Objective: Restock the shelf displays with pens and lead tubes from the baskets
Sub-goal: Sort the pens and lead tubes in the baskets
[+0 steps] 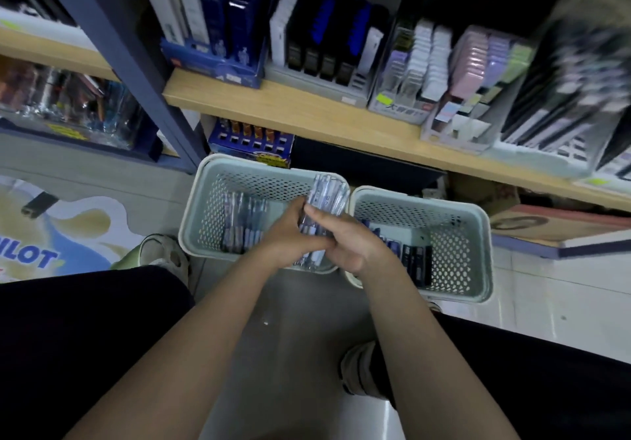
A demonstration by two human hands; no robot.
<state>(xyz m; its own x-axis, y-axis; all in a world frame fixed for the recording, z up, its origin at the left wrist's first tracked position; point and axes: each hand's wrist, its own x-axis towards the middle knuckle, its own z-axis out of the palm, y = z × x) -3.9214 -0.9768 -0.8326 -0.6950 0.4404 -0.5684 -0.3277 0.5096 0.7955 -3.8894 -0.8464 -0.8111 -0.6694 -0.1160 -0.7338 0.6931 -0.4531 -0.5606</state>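
Midway through a restock step, by the look of it: a bundle of pens (319, 214) gathered up above the 2 baskets at centre frame, not yet carried to the shelf. Next move, judged from this, called for lifting the bundle toward a pen display (316, 47) on the wooden shelf (290, 108) in the upper half of the frame, tips aligned, and slotting pens into a free compartment without spilling any.

Left hand (290, 234) curled round the lower part of the bundle, fingers closed on it. Right hand (348, 238) wrapped on the other side, thumb pressed against the barrels near the top. Both grasping, neither released.

More pens lying in the left basket (199, 207); dark lead tubes (415, 258) in the right basket (481, 234), at centre right.
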